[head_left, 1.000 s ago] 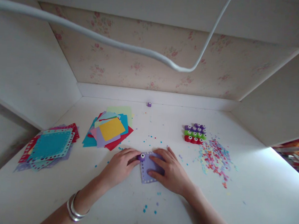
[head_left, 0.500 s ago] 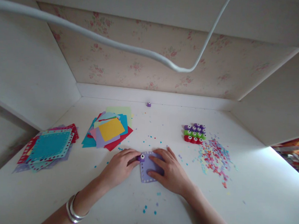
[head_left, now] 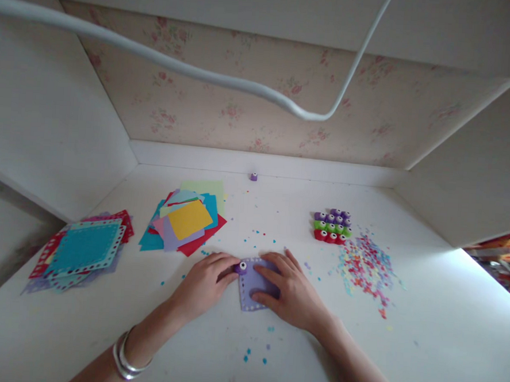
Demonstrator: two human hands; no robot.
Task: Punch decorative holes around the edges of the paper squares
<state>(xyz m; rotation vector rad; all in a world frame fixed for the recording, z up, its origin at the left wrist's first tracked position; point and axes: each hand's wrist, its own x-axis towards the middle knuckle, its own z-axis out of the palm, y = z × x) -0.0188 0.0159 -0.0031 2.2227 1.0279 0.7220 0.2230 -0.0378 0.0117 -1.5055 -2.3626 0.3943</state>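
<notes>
A small purple craft punch with a white, star-marked button sits at the upper left corner of a lilac paper card. My left hand is closed on that punch, thumb and fingers at its left side. Rows of small punched holes run along the card's left, top and bottom edges. My right hand lies on the right part of the card, fingers spread and pressing it to the white table, so the card's right edge is hidden.
Punched-border cards are stacked at the left. Plain coloured papers overlap nearby. Rows of purple, green and red punches stand right, beside a heap of confetti. Another purple punch is at the back. A white cable hangs in front.
</notes>
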